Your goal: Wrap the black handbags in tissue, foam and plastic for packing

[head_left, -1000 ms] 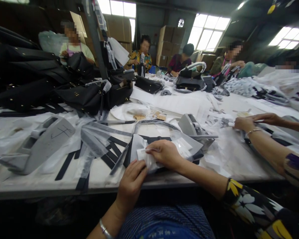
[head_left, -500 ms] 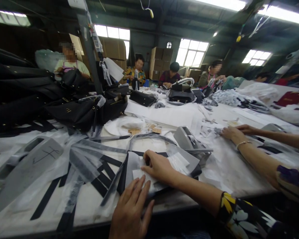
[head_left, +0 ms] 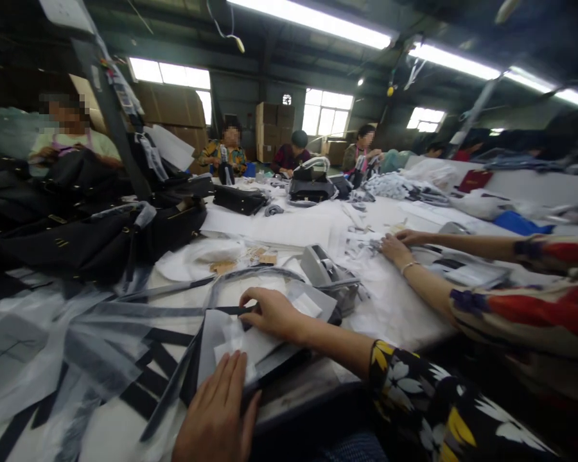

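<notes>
A black handbag (head_left: 191,378) lies on the table in front of me, a grey panel (head_left: 207,340) facing up and its handle (head_left: 250,273) wrapped in clear plastic. White sheets and clear film (head_left: 228,340) cover part of that panel. My left hand (head_left: 216,410) rests on the near edge with its fingers stretched out, touching a white sheet. Over the far part of the bag, my right hand (head_left: 274,314) has its thumb and fingers curled toward each other near a dark strip. What lies between those fingertips, if anything, I cannot make out.
Black straps (head_left: 144,401) in plastic film spread out on the left, with a pile of black bags (head_left: 77,247) behind. A grey moulded piece (head_left: 318,266) stands beyond the bag. At right, a co-worker's hands (head_left: 397,250) reach over the table. Several people sit across.
The view has swung to the right, so everything appears farther left. My right thumb and fingertips look a little farther apart. My left hand stays on the bag's near edge.
</notes>
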A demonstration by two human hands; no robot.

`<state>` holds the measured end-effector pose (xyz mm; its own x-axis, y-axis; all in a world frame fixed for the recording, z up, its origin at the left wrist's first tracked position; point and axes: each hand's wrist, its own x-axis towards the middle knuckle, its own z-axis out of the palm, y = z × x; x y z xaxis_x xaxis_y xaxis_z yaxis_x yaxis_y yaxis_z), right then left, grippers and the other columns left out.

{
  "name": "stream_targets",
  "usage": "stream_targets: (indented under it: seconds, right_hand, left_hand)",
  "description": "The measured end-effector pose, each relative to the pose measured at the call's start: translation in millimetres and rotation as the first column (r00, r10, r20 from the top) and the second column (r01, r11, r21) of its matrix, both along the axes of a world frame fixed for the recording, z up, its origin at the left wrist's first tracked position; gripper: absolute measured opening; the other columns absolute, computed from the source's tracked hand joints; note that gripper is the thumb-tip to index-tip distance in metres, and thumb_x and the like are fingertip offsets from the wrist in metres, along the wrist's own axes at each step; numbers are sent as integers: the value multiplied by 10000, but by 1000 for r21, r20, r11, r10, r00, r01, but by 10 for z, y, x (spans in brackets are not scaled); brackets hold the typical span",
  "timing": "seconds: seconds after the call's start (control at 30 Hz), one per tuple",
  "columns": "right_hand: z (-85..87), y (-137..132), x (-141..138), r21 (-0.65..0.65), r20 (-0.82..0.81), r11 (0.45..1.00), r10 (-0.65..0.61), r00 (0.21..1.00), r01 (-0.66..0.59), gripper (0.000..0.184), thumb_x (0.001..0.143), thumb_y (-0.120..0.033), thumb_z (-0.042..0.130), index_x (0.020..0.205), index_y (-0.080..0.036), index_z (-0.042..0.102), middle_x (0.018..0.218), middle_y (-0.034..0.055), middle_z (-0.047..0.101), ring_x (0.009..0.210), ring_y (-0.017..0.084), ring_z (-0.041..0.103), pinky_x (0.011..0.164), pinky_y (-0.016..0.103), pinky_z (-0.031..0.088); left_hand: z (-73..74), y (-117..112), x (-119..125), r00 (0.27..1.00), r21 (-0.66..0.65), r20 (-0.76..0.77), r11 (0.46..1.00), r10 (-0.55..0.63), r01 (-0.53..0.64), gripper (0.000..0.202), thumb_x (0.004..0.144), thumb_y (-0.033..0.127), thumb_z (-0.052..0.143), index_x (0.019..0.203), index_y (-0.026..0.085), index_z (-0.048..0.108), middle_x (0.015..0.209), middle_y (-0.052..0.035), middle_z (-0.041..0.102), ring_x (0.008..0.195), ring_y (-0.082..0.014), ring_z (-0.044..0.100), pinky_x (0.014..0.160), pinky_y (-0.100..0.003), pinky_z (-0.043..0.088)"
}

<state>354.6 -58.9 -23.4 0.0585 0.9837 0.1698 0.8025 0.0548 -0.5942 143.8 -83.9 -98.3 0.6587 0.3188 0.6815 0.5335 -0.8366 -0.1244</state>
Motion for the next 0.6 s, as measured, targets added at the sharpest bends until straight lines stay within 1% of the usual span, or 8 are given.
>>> stream_targets:
  seconds: [0.07,0.13,0.17,0.23,0.33,0.43,0.53,0.6]
  right_hand:
    - [129,-241,300,163,-77,987,1,997,12,209,882,-276,682,1082,-219,655,968,6,712,824,143,666,790,248,491]
    - [282,-507,722,241,-106,959,-125,986,148,199,912,-281,625,1090,-202,670,1052,35,711,885,165,670,860,278,499]
    - [356,-626,958,216,-98,942,-239,966,255,208,921,-288,603,1093,-202,679,1075,44,709,916,181,666,886,297,495]
    - [472,-792,1415,43,-56,894,-444,894,446,228,929,-330,582,1074,-210,710,1106,54,706,998,214,642,932,319,470]
    - [522,-841,1882,-170,-29,842,-523,852,511,305,864,-443,657,821,-163,769,833,83,720,896,258,641,855,339,472]
    - [450,-744,2016,-325,-84,815,-531,843,480,430,783,-566,707,659,-158,762,605,49,646,718,217,607,726,307,466]
    - [356,-639,1991,-401,-199,800,-551,810,446,433,764,-591,709,713,-167,779,659,31,664,717,179,590,682,266,454]
    - [325,-607,1976,-417,-291,796,-574,765,438,410,782,-561,700,761,-159,781,751,54,694,779,188,609,679,261,460]
  left_hand:
    - [-39,62,-4,999,44,3,998,-36,36,476,943,373,475,1324,95,532,1219,-167,686,1057,-265,680,851,-358,530]
    - [-66,100,0,998,69,5,995,-66,65,487,942,388,476,1317,82,535,1219,-178,684,1048,-267,684,849,-364,525]
    - [-75,109,4,997,76,11,995,-72,71,494,941,393,477,1317,78,535,1219,-181,683,1049,-272,683,853,-371,522]
    - [-89,112,13,997,80,16,994,-76,75,522,934,399,483,1340,73,519,1226,-184,679,1055,-286,679,861,-387,517]
    - [-118,121,18,996,93,22,992,-83,81,578,927,402,493,1402,74,467,1219,-181,684,1044,-295,682,852,-394,519]
    - [-165,165,-1,995,113,30,989,-96,92,628,932,408,492,1465,91,396,1205,-170,693,1030,-288,691,852,-388,525]
    - [-220,225,-30,994,100,21,989,-108,105,668,931,415,507,1510,131,333,1226,-145,690,1053,-277,687,858,-371,531]
    - [-254,254,-45,993,91,22,989,-120,117,696,926,413,528,1527,140,308,1230,-135,690,1051,-275,688,857,-363,534]
